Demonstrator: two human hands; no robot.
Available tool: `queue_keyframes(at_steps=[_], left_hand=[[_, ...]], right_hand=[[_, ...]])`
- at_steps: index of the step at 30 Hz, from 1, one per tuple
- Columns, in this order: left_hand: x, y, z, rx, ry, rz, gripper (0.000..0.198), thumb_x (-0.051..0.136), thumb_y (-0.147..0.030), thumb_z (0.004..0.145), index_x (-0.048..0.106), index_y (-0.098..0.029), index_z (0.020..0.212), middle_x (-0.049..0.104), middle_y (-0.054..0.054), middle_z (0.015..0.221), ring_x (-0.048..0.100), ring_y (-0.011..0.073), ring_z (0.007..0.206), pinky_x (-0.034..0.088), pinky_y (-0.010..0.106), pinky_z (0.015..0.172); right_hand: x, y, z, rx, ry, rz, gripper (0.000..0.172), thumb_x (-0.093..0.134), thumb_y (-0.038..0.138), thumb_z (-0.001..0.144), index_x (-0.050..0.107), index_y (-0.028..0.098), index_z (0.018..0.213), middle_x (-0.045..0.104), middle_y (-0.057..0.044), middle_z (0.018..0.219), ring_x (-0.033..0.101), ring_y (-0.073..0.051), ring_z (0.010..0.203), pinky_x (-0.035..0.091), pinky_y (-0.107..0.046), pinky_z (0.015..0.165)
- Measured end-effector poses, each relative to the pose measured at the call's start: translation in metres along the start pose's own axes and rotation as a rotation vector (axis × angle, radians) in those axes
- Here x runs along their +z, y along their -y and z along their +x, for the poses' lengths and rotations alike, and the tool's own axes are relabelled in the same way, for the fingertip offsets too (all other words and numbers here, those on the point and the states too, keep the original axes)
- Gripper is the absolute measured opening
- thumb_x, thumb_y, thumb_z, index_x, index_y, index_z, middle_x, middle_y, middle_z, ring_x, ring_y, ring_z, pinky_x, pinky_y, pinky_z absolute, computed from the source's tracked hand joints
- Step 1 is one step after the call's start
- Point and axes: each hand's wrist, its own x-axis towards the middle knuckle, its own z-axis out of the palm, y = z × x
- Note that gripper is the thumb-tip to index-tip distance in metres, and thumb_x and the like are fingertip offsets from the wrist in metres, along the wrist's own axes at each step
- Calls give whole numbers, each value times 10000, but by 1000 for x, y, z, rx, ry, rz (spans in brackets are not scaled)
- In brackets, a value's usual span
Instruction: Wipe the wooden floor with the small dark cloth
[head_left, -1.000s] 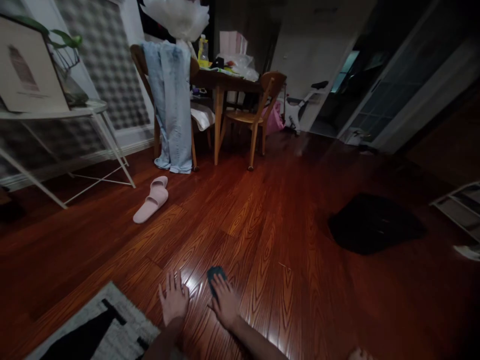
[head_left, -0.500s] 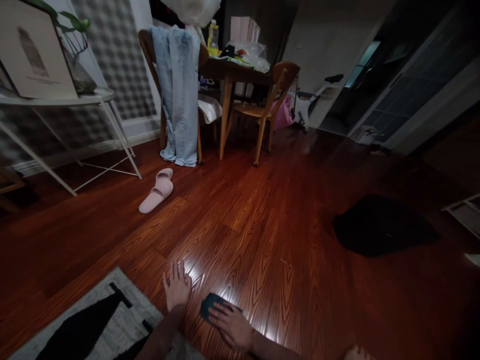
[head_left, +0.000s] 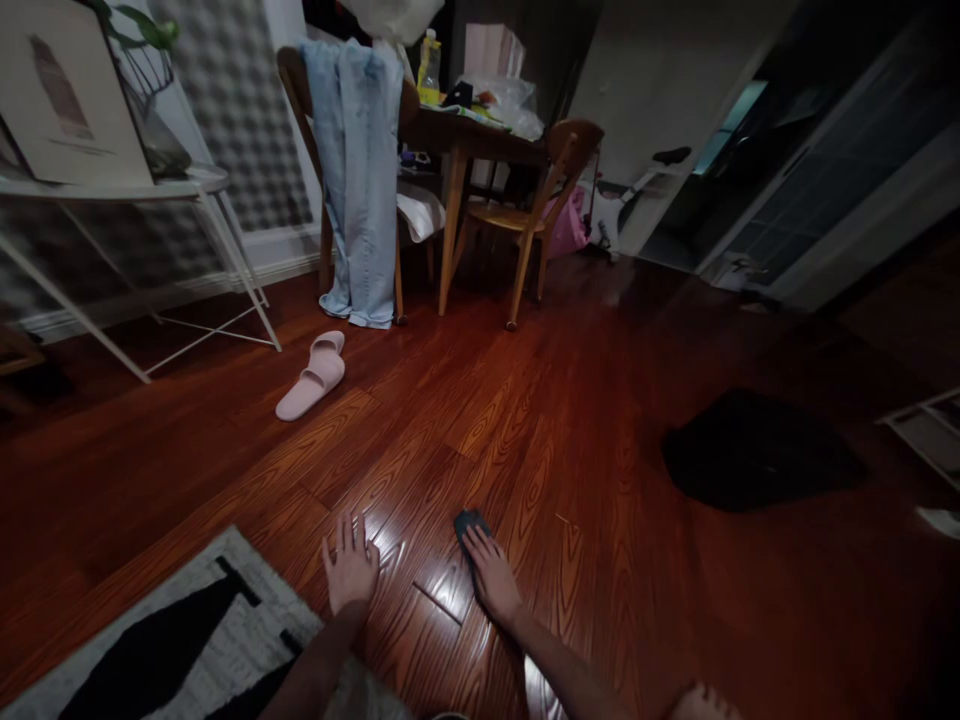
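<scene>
My left hand (head_left: 352, 572) rests palm down on the glossy wooden floor (head_left: 495, 400), open with its fingers spread and nothing in it. To its right, my right hand (head_left: 495, 575) holds a folded dark blue-green cloth (head_left: 466, 522) against the floorboards. The fingers lie close together over the cloth, and its far end shows beyond the fingertips. The palm hides much of the rest.
A grey and black patterned rug (head_left: 187, 630) lies at lower left. Farther off are a pink slipper (head_left: 311, 380), jeans (head_left: 360, 190) over a chair, a cluttered table (head_left: 480, 140) and another chair (head_left: 540, 210). A black object (head_left: 757, 450) lies on the right. A bare foot (head_left: 705, 703) shows below.
My right hand has slid forward and to the right with the cloth, turning so the fingers point more forward. The left hand has stayed nearly in place.
</scene>
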Motion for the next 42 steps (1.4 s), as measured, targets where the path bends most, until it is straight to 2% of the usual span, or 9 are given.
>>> queue_keyframes(at_steps=[6, 12, 15, 21, 25, 28, 32, 37, 42], left_hand=[[0, 0, -1, -4, 13, -10, 657, 335, -264, 936, 328, -196, 1590, 439, 142, 1653, 315, 279, 1569, 184, 607, 1297], [-1, 1, 0, 13, 33, 20, 665, 354, -293, 937, 328, -182, 1593, 405, 154, 1667, 313, 285, 1570, 167, 610, 1298], [-1, 1, 0, -2, 32, 26, 654, 334, -278, 939, 350, -183, 1585, 414, 156, 1660, 334, 289, 1560, 172, 612, 1297], [0, -1, 0, -15, 35, 15, 642, 321, -269, 937, 377, -174, 1569, 408, 155, 1661, 336, 280, 1561, 150, 615, 1304], [1, -1, -1, -14, 39, 4, 654, 329, -260, 930, 353, -173, 1577, 389, 156, 1669, 347, 290, 1555, 156, 623, 1302], [1, -1, -1, -17, 37, -2, 647, 334, -262, 932, 367, -181, 1573, 397, 144, 1667, 368, 286, 1544, 166, 614, 1303], [3, -1, -1, -18, 33, -5, 624, 320, -255, 940, 420, -160, 1548, 419, 148, 1655, 386, 282, 1534, 159, 601, 1308], [4, -1, -3, -8, 28, 9, 621, 315, -250, 947, 410, -136, 1550, 392, 170, 1666, 355, 296, 1551, 141, 614, 1310], [4, -1, -4, 3, 27, 30, 627, 340, -240, 951, 362, -161, 1573, 396, 157, 1665, 350, 289, 1553, 153, 614, 1308]], right_hand=[[31, 48, -18, -363, 168, 94, 705, 438, 235, 987, 228, 288, 1658, 288, -19, 1714, 198, -230, 1599, 211, -477, 1303], [27, 68, 2, -552, 238, 166, 596, 403, 338, 1057, 287, 299, 1640, 322, -6, 1706, 219, -185, 1590, 206, -413, 1303], [16, 37, 20, -412, 137, 71, 597, 408, 253, 1028, 345, 289, 1620, 369, -23, 1685, 260, -176, 1577, 271, -401, 1276], [-1, -49, 44, 161, -229, -52, 666, 317, 118, 949, 396, 220, 1602, 412, -73, 1662, 332, -212, 1552, 331, -465, 1249], [7, -64, 52, 318, -380, -76, 745, 326, 81, 901, 325, 225, 1632, 434, -71, 1649, 308, -232, 1564, 314, -501, 1254], [19, -39, 61, 205, -342, -62, 801, 332, 45, 867, 288, 237, 1643, 401, -51, 1669, 282, -227, 1574, 277, -511, 1273], [29, 23, 80, -92, -120, -19, 810, 382, 54, 859, 284, 237, 1642, 326, -32, 1702, 210, -209, 1595, 224, -501, 1300], [31, 91, 113, -368, 41, 48, 705, 412, 170, 970, 251, 258, 1651, 271, 2, 1724, 142, -156, 1605, 165, -421, 1319], [21, 91, 159, -313, -11, 30, 607, 367, 201, 1011, 365, 301, 1611, 356, 28, 1689, 240, -131, 1578, 245, -368, 1285]])
